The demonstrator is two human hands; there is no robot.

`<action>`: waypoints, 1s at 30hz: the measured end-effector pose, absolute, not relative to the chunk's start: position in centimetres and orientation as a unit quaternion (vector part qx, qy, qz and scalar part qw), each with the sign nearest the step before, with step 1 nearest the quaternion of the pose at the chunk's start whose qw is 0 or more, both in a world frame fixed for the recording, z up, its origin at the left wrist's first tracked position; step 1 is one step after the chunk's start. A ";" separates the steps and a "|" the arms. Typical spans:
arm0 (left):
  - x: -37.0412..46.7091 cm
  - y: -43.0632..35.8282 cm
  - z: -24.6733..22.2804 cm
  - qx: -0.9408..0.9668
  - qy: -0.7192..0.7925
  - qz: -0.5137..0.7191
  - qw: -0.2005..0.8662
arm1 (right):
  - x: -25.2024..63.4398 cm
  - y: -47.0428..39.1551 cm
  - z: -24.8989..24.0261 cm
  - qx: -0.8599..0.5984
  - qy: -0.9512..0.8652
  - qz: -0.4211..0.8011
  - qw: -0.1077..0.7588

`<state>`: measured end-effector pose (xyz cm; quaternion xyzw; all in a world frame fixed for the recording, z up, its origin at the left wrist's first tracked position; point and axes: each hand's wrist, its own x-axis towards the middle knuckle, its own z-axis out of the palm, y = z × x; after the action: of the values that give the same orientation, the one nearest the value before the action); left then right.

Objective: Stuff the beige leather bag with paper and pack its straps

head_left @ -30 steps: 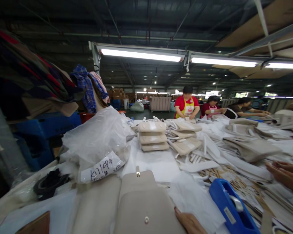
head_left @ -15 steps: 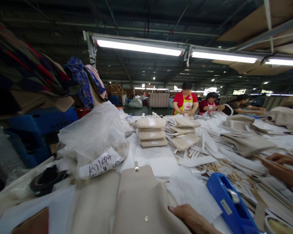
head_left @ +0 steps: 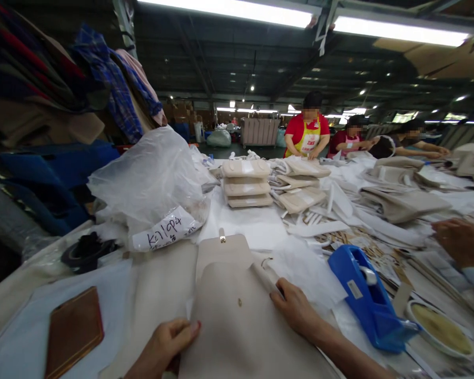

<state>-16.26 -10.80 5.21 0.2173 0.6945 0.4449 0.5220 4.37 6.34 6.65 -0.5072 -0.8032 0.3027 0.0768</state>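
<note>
A beige handbag (head_left: 229, 321) with a small gold fitting lies before me. Its narrower far part bears a tab with a metal clasp (head_left: 222, 238). My left hand (head_left: 166, 342) pinches the near left edge, thumb on top and the other fingers partly hidden. On the opposite side, my right hand (head_left: 296, 308) is closed round the bag's raised, folded edge. White tissue paper (head_left: 300, 271) lies just beyond my right hand. A blue tape dispenser (head_left: 363, 300) stands to its right.
Stacked beige bags (head_left: 247, 184) stand ahead, beside more folded bags (head_left: 302, 197). A plastic bag (head_left: 154, 184) with handwriting and a brown phone-like case (head_left: 75, 331) are left. At right are a bowl (head_left: 440, 329) and a co-worker's hands (head_left: 462, 242). Other people work opposite.
The view has tipped downward. My left hand has come into view at the bag's left edge. My right hand has moved farther up the right side, where the edge is now folded up.
</note>
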 end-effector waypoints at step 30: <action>-13.5 -8.0 4.2 0.257 0.888 0.274 0.264 | 4.2 7.0 5.7 -0.549 -0.636 0.541 0.036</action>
<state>-13.52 -8.03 4.25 0.2571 0.8884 0.2736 0.2642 4.21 6.98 5.67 -0.5485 -0.6363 0.5413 0.0356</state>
